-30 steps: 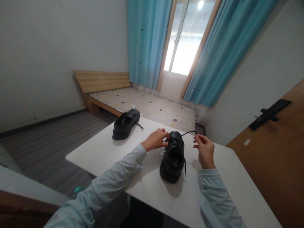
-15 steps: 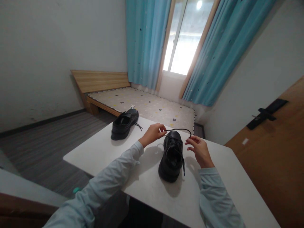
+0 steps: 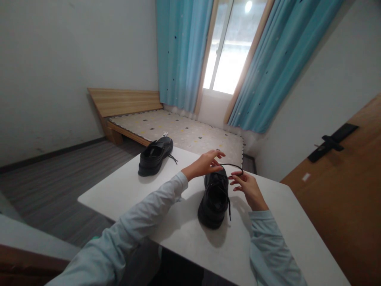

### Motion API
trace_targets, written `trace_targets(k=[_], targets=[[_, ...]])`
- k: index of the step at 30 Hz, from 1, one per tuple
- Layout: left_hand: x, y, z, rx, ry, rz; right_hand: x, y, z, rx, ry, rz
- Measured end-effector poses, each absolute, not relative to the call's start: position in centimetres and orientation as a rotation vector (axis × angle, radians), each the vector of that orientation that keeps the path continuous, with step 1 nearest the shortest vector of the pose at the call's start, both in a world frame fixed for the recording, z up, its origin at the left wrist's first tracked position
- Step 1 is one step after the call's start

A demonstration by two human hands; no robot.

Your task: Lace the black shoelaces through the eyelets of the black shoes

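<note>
A black lace-up shoe (image 3: 213,204) stands on the white table in front of me, its heel end toward me. Over its toe reaches my left hand (image 3: 206,163), fingers stretched out and apart, with nothing visibly gripped. To the right of the shoe, my right hand (image 3: 248,188) pinches a black shoelace (image 3: 233,165) between thumb and fingertips. The lace arcs over the toe between the two hands. Another lace end hangs down the shoe's right side. My left hand hides part of the toe.
A second black shoe (image 3: 155,157) rests at the left far edge of the white table (image 3: 119,198), its lace trailing loose. Beyond the table is a bed (image 3: 184,129) below a window with blue curtains (image 3: 184,51). A wooden door (image 3: 336,198) is on the right.
My left hand has moved right, over the shoe's toe, and its fingers have opened from their pinch on the lace. My right hand has barely moved and keeps the lace.
</note>
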State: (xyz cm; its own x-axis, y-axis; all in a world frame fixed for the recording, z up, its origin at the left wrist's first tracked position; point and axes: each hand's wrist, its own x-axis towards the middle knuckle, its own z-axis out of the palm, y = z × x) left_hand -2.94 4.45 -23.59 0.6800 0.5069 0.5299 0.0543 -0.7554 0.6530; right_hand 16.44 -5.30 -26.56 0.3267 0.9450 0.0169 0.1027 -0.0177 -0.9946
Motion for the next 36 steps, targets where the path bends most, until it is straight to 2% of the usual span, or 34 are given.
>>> trace_targets(k=[18, 36], targets=[[-3.0, 3.9, -26.1, 2.642, 0.497, 0.942, 16.7, -5.1, -26.3, -1.443, -1.201, 0.849], [-2.3, 3.2, -23.4, 2.785, 0.657, 0.553, 16.4, -5.1, -26.5, -1.516, -1.31, 0.831]])
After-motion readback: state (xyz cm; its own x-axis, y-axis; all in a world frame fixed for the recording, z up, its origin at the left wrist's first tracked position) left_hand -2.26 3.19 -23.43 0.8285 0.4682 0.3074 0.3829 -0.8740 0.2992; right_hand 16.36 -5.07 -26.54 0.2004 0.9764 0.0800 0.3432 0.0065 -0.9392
